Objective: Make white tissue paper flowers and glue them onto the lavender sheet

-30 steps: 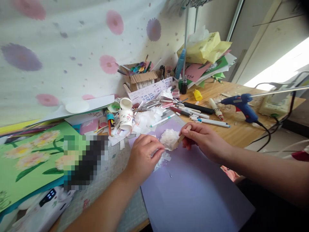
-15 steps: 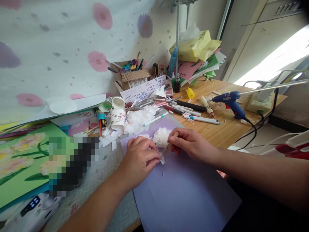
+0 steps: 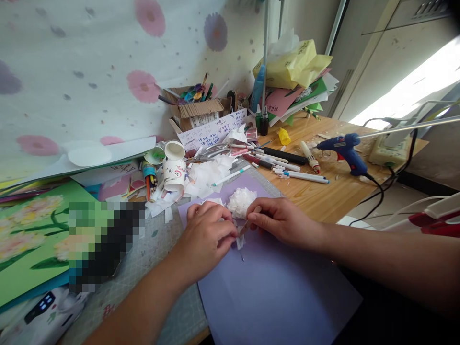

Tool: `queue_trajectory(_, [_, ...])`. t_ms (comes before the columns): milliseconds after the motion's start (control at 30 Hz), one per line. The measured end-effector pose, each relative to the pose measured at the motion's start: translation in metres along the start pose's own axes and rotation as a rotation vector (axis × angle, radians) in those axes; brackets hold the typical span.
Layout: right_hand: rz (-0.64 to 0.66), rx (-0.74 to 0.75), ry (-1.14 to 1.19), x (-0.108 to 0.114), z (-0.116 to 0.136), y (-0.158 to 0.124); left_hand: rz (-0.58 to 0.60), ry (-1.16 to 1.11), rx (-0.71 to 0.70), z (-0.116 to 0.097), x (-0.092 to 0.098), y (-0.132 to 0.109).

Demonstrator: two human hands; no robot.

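Observation:
My left hand [image 3: 212,235] is closed, thumb and fingers pinching a small strip of white tissue paper [image 3: 240,242]. Between the fingers of my right hand [image 3: 276,219] is a flat wooden craft stick [image 3: 247,223], slanting down so that its lower end meets the tissue. Just behind both hands, a ruffled white paper flower [image 3: 241,202] rests on the purple sheet of paper [image 3: 280,287]. A small glossy spot, perhaps glue, shows on the sheet below the tissue. Part of the tissue is hidden by my left fingers.
A grey cutting mat [image 3: 143,282] lies under the sheet. Behind are tissue scraps [image 3: 210,175], a paper cup [image 3: 174,175], pens [image 3: 302,176] and a cardboard box [image 3: 196,112]. A blue glue gun [image 3: 345,151] with its cord is at right. A green flower painting [image 3: 32,239] lies left.
My right hand has moved slightly down, and the craft stick lies lower against the tissue strip. My left hand keeps its pinch almost in place. The view has shifted a little.

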State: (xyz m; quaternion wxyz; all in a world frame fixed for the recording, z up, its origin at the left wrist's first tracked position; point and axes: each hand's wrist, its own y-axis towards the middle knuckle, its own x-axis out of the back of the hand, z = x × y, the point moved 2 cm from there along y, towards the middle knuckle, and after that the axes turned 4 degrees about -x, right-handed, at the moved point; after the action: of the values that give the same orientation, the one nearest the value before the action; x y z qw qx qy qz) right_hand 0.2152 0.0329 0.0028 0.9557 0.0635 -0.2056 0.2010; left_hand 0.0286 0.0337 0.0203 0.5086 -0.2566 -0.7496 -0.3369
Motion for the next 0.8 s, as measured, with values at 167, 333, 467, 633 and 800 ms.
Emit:
queue_trajectory(167, [0.006, -0.001, 0.002, -0.002, -0.001, 0.000, -0.019, 0.002, 0.005, 0.002, -0.002, 0.001])
queue_trajectory(333, [0.005, -0.015, 0.012, -0.002, -0.003, 0.001, -0.015, -0.008, 0.041, 0.004, -0.004, 0.002])
queue_trajectory(467, [0.014, -0.049, 0.089, 0.001, -0.005, 0.002, -0.029, -0.003, 0.073, 0.004, -0.003, 0.003])
queue_trajectory(633, [-0.045, -0.073, 0.388, 0.009, -0.002, 0.001, -0.007, -0.011, 0.124, 0.003, -0.004, 0.007])
queue_trajectory(800, [0.069, -0.066, 0.272, 0.004, 0.000, 0.000, 0.015, -0.031, 0.157, -0.001, -0.004, 0.007])
